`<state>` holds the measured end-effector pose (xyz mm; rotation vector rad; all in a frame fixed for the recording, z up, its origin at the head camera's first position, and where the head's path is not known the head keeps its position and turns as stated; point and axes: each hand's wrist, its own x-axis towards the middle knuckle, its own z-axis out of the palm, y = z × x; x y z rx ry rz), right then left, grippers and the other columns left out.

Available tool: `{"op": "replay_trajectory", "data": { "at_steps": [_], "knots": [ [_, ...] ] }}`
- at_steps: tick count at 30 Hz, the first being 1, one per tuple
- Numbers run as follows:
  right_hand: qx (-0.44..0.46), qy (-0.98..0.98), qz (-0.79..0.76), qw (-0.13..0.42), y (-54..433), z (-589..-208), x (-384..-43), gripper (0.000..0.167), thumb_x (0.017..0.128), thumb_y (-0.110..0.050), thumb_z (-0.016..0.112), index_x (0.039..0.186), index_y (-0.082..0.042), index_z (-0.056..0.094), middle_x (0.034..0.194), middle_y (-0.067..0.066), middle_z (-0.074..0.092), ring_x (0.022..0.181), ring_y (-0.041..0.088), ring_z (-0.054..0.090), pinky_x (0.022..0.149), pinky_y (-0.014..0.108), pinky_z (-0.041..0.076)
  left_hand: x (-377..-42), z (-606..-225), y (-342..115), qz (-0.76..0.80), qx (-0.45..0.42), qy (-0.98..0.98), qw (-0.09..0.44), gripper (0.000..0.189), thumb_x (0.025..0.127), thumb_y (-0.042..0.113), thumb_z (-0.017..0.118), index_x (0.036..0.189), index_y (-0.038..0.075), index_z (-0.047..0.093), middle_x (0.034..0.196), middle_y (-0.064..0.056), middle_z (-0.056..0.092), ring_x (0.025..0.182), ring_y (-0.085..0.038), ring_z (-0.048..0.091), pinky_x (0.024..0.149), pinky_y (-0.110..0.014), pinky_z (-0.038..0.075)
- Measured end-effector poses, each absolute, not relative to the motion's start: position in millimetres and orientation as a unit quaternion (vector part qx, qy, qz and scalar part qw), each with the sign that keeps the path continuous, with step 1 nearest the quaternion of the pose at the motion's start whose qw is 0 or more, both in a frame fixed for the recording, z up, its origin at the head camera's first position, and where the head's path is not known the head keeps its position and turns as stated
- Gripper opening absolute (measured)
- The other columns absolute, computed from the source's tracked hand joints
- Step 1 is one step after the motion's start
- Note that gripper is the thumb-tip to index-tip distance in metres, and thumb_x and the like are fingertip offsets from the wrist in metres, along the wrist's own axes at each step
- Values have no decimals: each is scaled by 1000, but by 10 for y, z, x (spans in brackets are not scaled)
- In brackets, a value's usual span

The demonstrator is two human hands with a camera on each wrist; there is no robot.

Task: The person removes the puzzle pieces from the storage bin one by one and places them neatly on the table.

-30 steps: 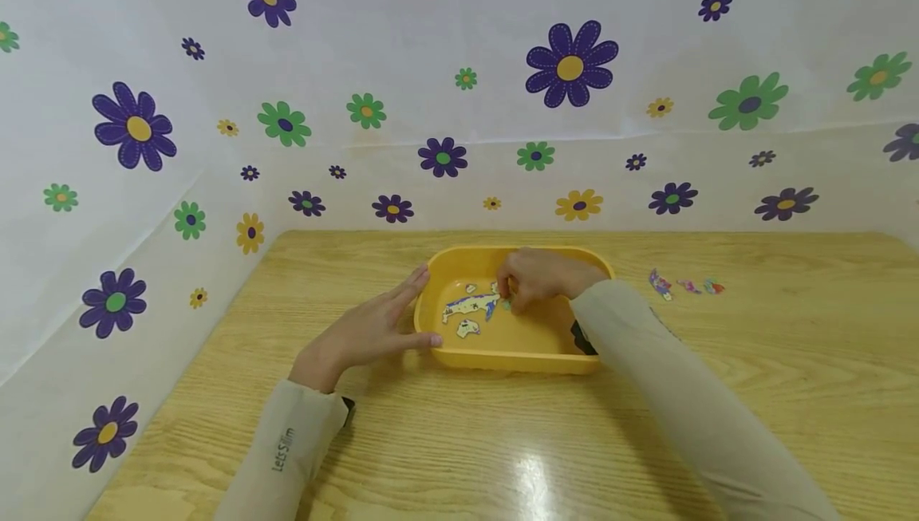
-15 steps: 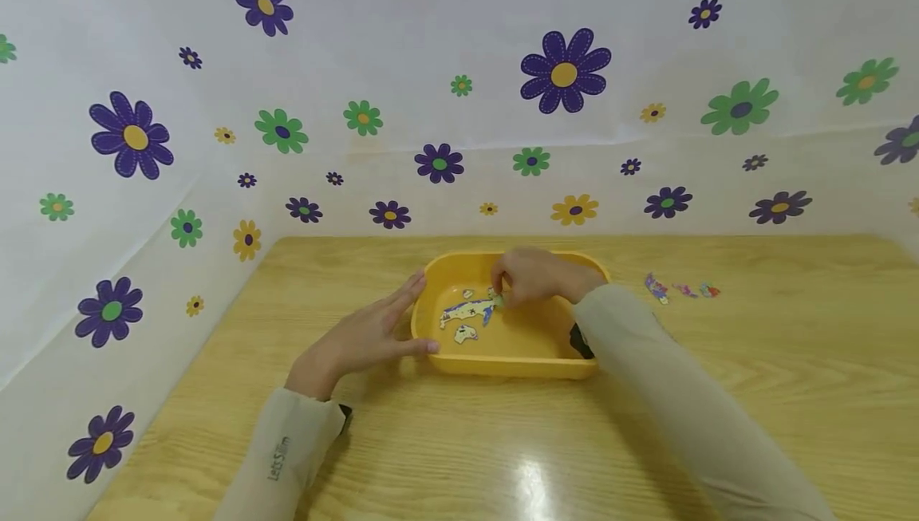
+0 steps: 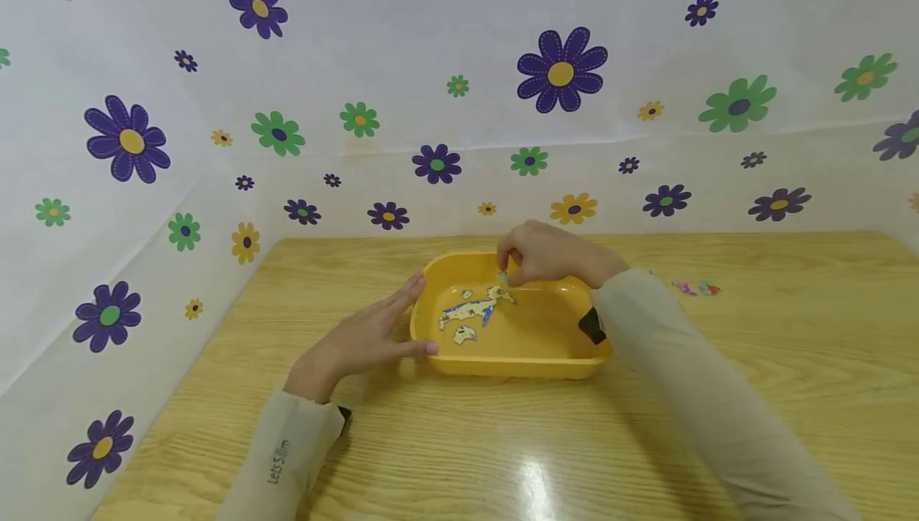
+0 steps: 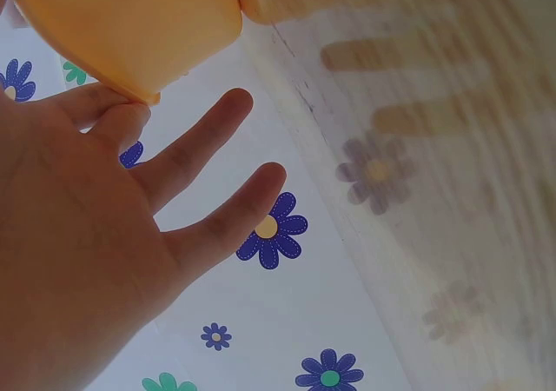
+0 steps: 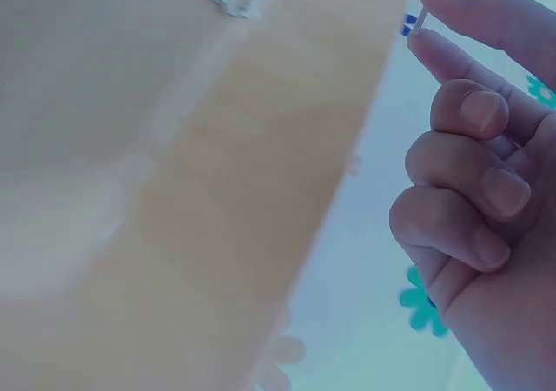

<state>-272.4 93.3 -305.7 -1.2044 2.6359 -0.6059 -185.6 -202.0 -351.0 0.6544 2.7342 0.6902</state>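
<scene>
Tray, left end: left hand spread, touching the rim. Tray floor, left part: cream strip flat, scrap just nearside. Above tray, toward far wall: green piece, pinched between thumb and index of right hand, other fingers curled. Piece seems thin, light, stiff; narrow tips probably fragile. Best taken by opposite edges, gently; could slip. Right of tray: pink bit, then red bit.

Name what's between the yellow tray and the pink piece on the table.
In the head view, the right sleeve crosses between the tray and the pink piece, hiding much of that stretch; a tip of something peeks past its edge.
</scene>
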Motion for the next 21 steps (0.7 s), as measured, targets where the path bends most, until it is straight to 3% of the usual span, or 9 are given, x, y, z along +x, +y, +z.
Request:
{"op": "replay_trajectory", "data": {
  "at_steps": [21],
  "knots": [
    [-343, 916, -201, 63, 1341, -2757, -2657, 13, 89, -9, 74, 99, -1, 72, 71, 1, 47, 73, 19, 45, 68, 34, 35, -1853, -3504, -2015, 238, 227, 937, 122, 105, 89, 66, 65, 165, 16, 11, 170, -2, 5, 152, -35, 18, 118, -60, 22]
  ]
}}
